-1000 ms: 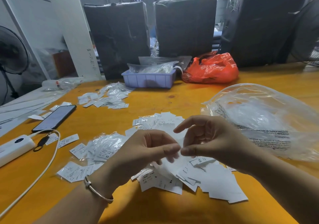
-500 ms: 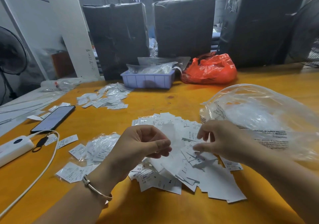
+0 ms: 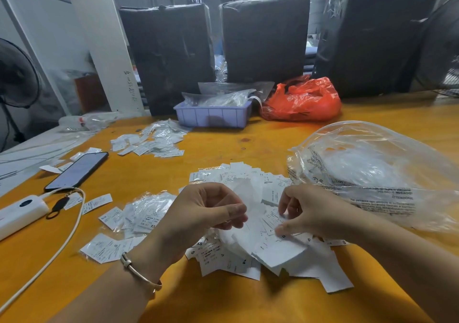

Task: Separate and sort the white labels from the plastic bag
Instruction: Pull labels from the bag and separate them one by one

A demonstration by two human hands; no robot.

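While our left hand [image 3: 211, 213] curls and pinches a thin white sheet at its fingertips, our right hand [image 3: 315, 213] pinches a label from the pile of white labels [image 3: 273, 248] under both hands, mid-table. We see S, XS and L marks on some labels. The big clear plastic bag [image 3: 377, 171] lies just right of the pile, touching our right forearm; it holds crumpled clear film, contents otherwise hard to read. Far side, a lilac bin [image 3: 213, 116] holds clear packets, and a red bag [image 3: 303, 100] sits just beside it on the right, tied up, contents hidden. We note a second batch of labels in small clear sleeves [image 3: 139, 213] left of the left hand, and a third batch [image 3: 151, 141] further back near the bin. The table [image 3: 223, 302] is orange-yellow wood. On its left edge lie a phone [image 3: 77, 171], screen up, a white power bank [image 3: 19, 213] and a white cable [image 3: 62, 243] looping toward us. A bracelet [image 3: 139, 273] is on the left wrist. Behind the table we see three dark wrapped bales [image 3: 265, 39], a white pillar [image 3: 99, 36] and a fan [image 3: 15, 74] at far left; another fan's grille shows at the right edge.
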